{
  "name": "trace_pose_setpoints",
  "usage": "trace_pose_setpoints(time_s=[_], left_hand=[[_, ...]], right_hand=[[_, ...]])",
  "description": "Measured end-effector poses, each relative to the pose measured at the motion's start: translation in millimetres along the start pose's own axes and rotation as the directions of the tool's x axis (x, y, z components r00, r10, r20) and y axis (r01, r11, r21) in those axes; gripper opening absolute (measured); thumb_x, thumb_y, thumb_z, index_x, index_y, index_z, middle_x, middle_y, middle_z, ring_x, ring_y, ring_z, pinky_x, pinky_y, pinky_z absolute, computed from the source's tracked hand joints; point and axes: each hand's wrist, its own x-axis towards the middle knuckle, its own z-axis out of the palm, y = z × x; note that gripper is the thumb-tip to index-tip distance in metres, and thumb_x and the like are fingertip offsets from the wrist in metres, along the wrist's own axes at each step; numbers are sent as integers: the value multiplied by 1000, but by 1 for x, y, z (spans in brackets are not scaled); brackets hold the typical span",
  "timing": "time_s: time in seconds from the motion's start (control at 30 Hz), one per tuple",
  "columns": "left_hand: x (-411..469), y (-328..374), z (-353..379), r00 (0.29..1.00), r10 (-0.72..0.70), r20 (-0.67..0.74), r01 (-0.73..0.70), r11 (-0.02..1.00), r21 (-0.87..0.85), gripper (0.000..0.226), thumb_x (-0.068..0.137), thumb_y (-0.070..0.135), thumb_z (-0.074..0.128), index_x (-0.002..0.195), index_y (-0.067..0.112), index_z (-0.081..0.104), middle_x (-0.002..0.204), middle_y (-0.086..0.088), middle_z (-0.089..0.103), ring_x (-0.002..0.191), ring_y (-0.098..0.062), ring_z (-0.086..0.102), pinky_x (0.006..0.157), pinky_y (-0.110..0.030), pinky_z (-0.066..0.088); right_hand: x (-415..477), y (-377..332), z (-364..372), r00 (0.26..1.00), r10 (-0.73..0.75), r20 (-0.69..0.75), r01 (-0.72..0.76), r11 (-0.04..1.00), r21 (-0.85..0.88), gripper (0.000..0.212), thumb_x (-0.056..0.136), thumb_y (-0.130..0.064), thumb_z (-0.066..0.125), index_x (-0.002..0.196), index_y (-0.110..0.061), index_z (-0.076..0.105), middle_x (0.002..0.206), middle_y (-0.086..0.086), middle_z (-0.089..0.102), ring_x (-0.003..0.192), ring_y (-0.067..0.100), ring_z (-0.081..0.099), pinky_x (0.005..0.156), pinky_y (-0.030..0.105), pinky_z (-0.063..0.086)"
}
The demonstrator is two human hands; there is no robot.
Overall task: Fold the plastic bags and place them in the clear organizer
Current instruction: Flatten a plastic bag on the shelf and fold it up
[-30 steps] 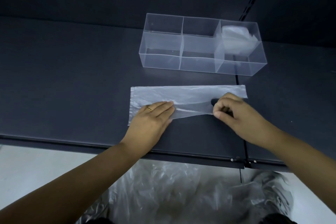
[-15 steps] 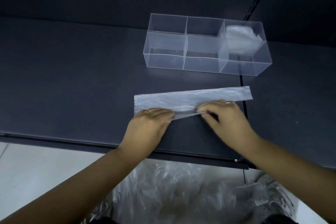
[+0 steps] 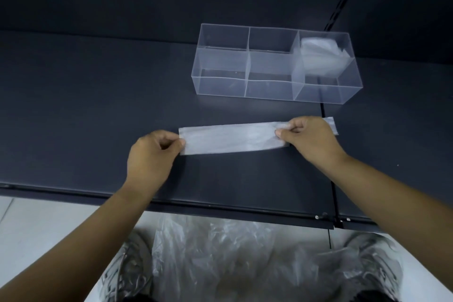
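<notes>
Head cam: L hand (image 3: 152,154) & R hand (image 3: 309,135) each pinch folded bag strip (image 3: 232,138) ends

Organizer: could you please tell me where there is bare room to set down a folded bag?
Its left compartment and middle compartment are bare; the right one is crowded with folded bags. The shelf left of the organizer is bare too.

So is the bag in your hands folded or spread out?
Folded: the bag is a long, narrow, layered strip, not a wide sheet.
</notes>
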Motion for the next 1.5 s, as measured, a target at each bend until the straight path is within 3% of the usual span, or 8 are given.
trace_pose_setpoints(time_s=[0.1,0.2,0.43,0.57,0.67,0.83,1.17,1.5], left_hand=[[-18,14,10,928,327,-179,-288,933,215,17,88,16,60,104,12,65,103,-9,60,97,-30,54,89,-37,41],[-39,34,35,826,551,117,-561,785,262,48,94,34,39,131,8,54,137,-13,51,128,-32,45,111,-39,30],[-36,16,66,799,379,466,-600,540,590,79,85,69,-10,149,23,-18,160,-2,-15,146,-26,-18,118,-49,-6],[-37,15,66,798,374,473,-602,545,584,76,87,68,-5,149,25,-12,161,-3,-8,147,-28,-11,117,-55,0],[-37,17,64,788,395,473,-614,564,552,74,91,65,3,151,22,1,160,-5,4,147,-31,2,115,-61,10],[-36,17,66,792,382,475,-608,557,566,77,88,69,4,152,25,6,161,-2,5,148,-32,1,115,-60,5],[-37,18,64,775,412,480,-632,536,560,76,92,65,14,149,18,31,156,-9,27,143,-37,22,109,-65,23],[-32,20,58,748,429,507,-663,517,542,77,92,65,16,148,16,33,155,-9,30,142,-37,26,108,-66,26]], right_hand=[[2,-4,0,1000,-19,3,19,997,-72,28,82,-22,73,76,5,67,76,19,69,67,24,62,66,28,47],[5,-8,0,1000,-16,3,16,994,-110,30,81,-24,74,73,5,66,75,20,69,77,33,65,74,37,52],[-2,-15,8,985,-98,-145,45,943,-330,25,83,-17,68,106,-11,61,94,3,64,97,26,60,84,35,47],[-31,-26,36,840,-539,59,519,766,-380,49,90,-15,57,138,-10,46,134,11,50,125,26,44,108,34,30],[-44,-10,56,767,-471,437,632,671,-387,62,101,-39,36,153,-13,14,161,2,11,148,12,4,120,31,3],[-32,31,19,818,-364,445,574,459,-678,83,88,-67,2,152,-16,-11,158,-2,-20,144,10,-23,119,33,-12],[7,49,-68,940,-340,-35,278,821,-499,33,95,-19,56,127,-10,59,125,6,57,117,26,48,106,34,31],[18,42,-78,979,-199,55,200,852,-484,15,90,-24,64,79,-14,62,96,-3,53,94,13,47,86,26,38]])
